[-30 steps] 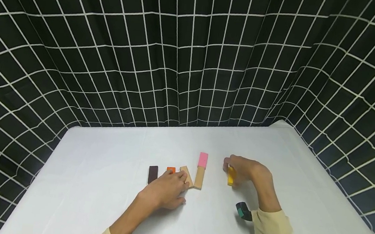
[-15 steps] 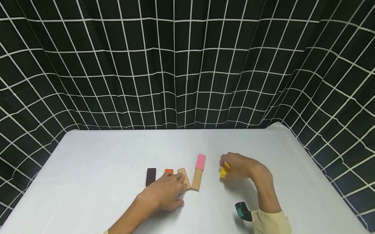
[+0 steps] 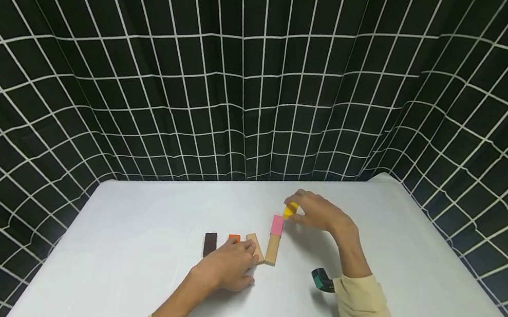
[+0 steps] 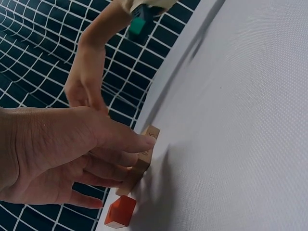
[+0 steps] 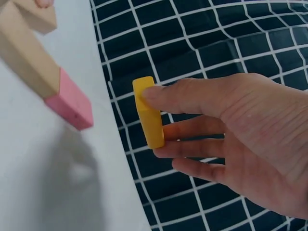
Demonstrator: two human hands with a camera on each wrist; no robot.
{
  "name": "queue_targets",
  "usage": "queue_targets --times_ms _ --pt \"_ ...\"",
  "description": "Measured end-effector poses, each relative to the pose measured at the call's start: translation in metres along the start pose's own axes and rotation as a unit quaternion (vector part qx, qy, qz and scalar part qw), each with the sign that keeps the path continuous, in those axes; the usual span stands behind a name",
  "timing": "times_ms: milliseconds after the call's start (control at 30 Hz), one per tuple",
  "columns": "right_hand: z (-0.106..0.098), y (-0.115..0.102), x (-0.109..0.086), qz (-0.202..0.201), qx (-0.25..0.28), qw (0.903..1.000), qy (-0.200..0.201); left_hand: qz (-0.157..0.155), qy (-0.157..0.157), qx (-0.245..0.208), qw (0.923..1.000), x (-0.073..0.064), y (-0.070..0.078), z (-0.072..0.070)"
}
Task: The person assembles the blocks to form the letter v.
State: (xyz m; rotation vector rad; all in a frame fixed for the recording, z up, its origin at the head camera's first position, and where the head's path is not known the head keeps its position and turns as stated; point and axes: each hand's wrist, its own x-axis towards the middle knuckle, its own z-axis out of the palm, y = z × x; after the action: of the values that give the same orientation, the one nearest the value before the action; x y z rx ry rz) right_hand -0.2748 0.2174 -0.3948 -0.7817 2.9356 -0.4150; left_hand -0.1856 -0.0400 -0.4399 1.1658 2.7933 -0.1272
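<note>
My right hand pinches a yellow block between thumb and fingertips. In the right wrist view the yellow block is held off the table, apart from the pink block. The pink block lies end to end with a plain wooden block. My left hand has its fingers resting on a slanted wooden block, its thumb spread away in the head view. Partly hidden behind that hand is an orange block, seen again in the left wrist view as an orange block.
A dark brown block lies left of the orange one. A black and green wrist device juts from the right sleeve. White cloth covers the table, and a black curtain with white grid lines stands around it.
The right hand has lifted the yellow block and carried it left and away from me, to just beyond the pink block. My left hand has stayed on the slanted block.
</note>
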Motion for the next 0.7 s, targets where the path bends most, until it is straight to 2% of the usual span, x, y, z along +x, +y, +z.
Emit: queue_targets --times_ms 167,300,567,700 --pt "0.006 -0.003 0.023 -0.006 0.009 0.9998 -0.018 -0.012 -0.009 0.001 0.9999 -0.003 0.002 0.004" --pt "0.013 0.002 0.036 0.016 0.012 0.9994 -0.029 -0.007 -0.005 0.009 0.9999 -0.001 0.003 0.005" --pt "0.034 0.027 0.047 0.053 0.037 0.9976 -0.025 -0.005 -0.012 0.019 0.9997 0.003 0.006 0.000" --pt "0.043 0.037 0.047 0.050 0.050 0.9974 -0.012 -0.004 -0.008 0.025 0.9996 0.003 0.006 -0.002"
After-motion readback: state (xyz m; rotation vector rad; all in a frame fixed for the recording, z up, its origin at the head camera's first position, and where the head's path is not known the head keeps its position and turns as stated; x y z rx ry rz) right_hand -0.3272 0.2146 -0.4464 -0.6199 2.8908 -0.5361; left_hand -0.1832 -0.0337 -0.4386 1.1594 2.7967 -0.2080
